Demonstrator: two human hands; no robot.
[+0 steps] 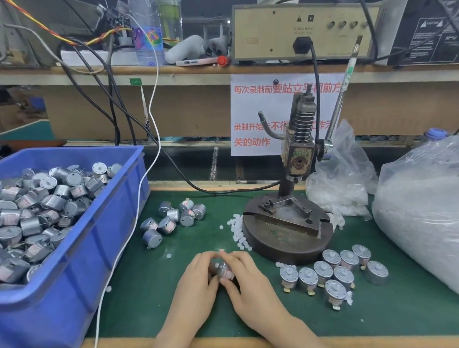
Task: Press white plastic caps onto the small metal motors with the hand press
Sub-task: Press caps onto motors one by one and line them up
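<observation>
- Small silver metal motor (pixel 222 272) sits low in the middle of the green bench mat (pixel 155 301), cradled between both hands, just in front of the press base.
- Left hand (pixel 199 280) curls round its left side and right hand (pixel 248 280) wraps the other, fingertips meeting above it. Both are grasping, neither is free. My read: a cap is being seated by hand before the motor goes under the press.
- The motor is a squat drum with a dull grey can and a pinkish label band. Fingers hide most of its top, so I cannot tell whether a cap is on.
- Loose white plastic caps (pixel 239 234) lie strewn against the left edge of the round base, handy for the next pick.
- Grey iron hand press (pixel 299 155) stands just beyond with its lever raised, which I'd judge ready for loading.
- Upright motors with white hubs (pixel 323 270) cluster on the right, likely finished. Tumbled grey motors (pixel 166 225) wait on the left, beside the blue plastic crate (pixel 74 266) heaped with more.
</observation>
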